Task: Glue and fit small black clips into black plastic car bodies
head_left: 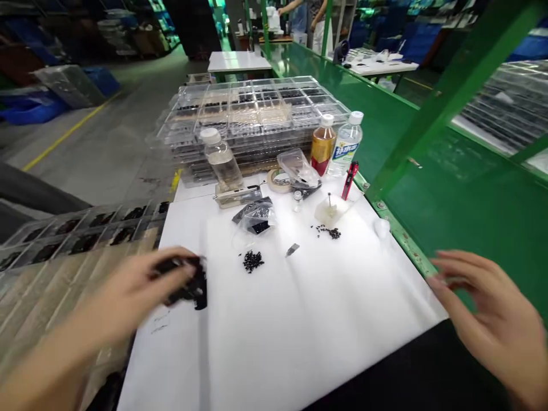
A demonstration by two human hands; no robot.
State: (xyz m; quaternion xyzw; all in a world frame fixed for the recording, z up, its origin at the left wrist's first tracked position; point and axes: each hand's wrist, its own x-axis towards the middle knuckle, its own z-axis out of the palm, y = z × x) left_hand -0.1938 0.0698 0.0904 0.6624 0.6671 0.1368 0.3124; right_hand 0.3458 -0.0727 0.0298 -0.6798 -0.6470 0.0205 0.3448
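Note:
My left hand (145, 285), blurred by motion, grips a black part (199, 288) over the left side of the white table (265, 342). At the right edge my right hand (488, 302) hovers with its fingers apart and nothing in them. A pile of small black pieces (252, 261) lies mid-table, near a small grey blade (292, 249) and a plastic bag with black pieces (257, 216). Farther right, small dark pieces (331, 232) are scattered before a whitish dish (329, 211).
Stacked clear trays (257, 108) stand at the back, more trays (85, 234) at the left. Bottles (223, 162), a tape roll (279, 180) and a red cutter (350, 180) line the table's far side. A green post (440, 103) rises at the right; a person (319, 23) is far off.

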